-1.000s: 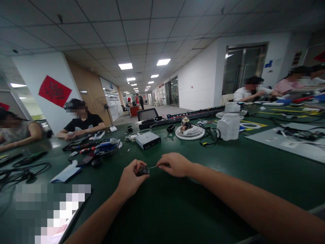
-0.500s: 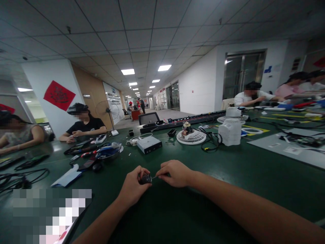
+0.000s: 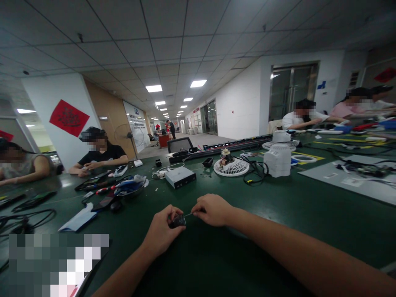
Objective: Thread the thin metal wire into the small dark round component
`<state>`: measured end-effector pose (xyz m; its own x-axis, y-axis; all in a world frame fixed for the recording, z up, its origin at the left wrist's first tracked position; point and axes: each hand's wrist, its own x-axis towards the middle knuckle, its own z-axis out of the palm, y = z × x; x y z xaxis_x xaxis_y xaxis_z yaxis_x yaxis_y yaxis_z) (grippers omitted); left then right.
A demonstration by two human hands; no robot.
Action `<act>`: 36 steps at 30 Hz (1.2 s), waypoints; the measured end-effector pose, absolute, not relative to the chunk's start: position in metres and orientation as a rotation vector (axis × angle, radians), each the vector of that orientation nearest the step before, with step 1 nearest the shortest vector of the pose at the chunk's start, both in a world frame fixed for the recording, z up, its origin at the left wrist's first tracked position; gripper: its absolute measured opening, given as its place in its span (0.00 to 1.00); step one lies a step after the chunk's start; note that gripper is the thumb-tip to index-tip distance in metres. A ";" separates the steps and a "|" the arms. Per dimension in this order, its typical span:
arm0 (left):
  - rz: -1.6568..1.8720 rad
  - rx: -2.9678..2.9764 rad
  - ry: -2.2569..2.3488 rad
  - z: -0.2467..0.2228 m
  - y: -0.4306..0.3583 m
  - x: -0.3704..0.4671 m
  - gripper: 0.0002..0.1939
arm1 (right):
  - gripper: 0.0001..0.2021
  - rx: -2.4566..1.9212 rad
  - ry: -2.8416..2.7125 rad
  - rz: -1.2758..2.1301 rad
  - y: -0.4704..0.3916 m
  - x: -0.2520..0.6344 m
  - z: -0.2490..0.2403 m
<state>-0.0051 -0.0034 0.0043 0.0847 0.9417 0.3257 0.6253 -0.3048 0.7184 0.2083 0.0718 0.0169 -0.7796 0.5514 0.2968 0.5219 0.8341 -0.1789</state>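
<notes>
Between the thumb and fingers of my left hand (image 3: 163, 227) is a small dark rounded part (image 3: 178, 221), its end facing right. My right hand (image 3: 212, 210) pinches a thin metal rod (image 3: 188, 214), which reaches left to the end of the dark part. Whether the rod sits inside the part or only touches it, I cannot tell. Both hands are just above the green table (image 3: 198, 264). Beyond them lies a silver box-shaped drive (image 3: 180, 177), and farther right a white round fan grille (image 3: 231, 166) with a motor on it.
A white plastic housing (image 3: 277, 161) and a black cable (image 3: 255, 173) stand at right, near a grey panel (image 3: 328, 177). At left are a blue-white cloth (image 3: 77, 217), a computer mouse (image 3: 116, 206) and a bowl of items (image 3: 131, 186). Several people sit around the table.
The view has shifted slightly. My left hand has tilted the dark part a little, and the rod slants up more towards my right hand. Both grips stay the same.
</notes>
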 end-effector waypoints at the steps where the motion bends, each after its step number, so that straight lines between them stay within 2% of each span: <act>1: 1.097 1.967 1.551 0.004 -0.003 -0.005 0.13 | 0.13 -0.824 -2.688 0.114 0.072 0.208 0.017; 6: 1.074 1.984 1.548 0.004 -0.003 -0.005 0.12 | 0.13 -0.708 -2.718 0.230 0.072 0.208 0.017; 10: 1.086 1.973 1.542 0.005 -0.004 -0.003 0.12 | 0.13 -0.772 -2.689 0.144 0.072 0.209 0.017; 15: 1.037 1.991 1.566 0.005 -0.005 -0.004 0.11 | 0.13 -0.734 -2.753 0.337 0.073 0.209 0.016; 20: 1.021 1.968 1.618 0.007 -0.004 -0.004 0.10 | 0.13 -0.817 -2.709 0.216 0.074 0.207 0.014; 24: 1.011 1.943 1.611 0.013 -0.006 0.000 0.11 | 0.13 -0.733 -2.728 0.303 0.075 0.205 0.011; 30: 1.018 1.965 1.569 0.010 -0.006 0.000 0.14 | 0.13 -0.832 -2.713 0.089 0.071 0.205 0.015; 34: 1.025 2.017 1.559 0.007 -0.005 -0.002 0.11 | 0.13 -0.775 -2.760 0.154 0.066 0.204 0.018; 36: 1.021 2.045 1.590 0.006 -0.004 -0.002 0.09 | 0.13 -0.883 -2.737 0.112 0.065 0.203 0.019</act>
<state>-0.0022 -0.0039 0.0064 0.1079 0.9406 0.3218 0.6844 -0.3051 0.6622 0.2032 0.0650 0.0190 -0.7804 0.5837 0.2243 0.5634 0.8119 -0.1529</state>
